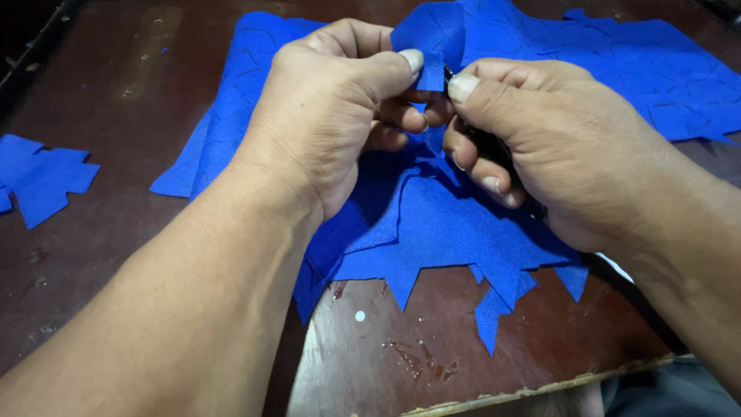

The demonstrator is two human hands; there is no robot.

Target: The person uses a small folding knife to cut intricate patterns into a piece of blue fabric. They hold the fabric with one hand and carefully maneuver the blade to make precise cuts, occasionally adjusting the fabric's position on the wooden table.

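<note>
Pinching blue fabric (432, 208): left hand (332, 108) | right hand (556, 131) closed on black tool (494, 150) | blue scraps (42, 177) apart, left

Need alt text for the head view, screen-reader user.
Two bare hands work a piece of blue non-woven fabric over a dark red-brown wooden table: the left hand pinches a fold, the right hand grips a slim black tool. Small blue fabric scraps lie at left.
</note>
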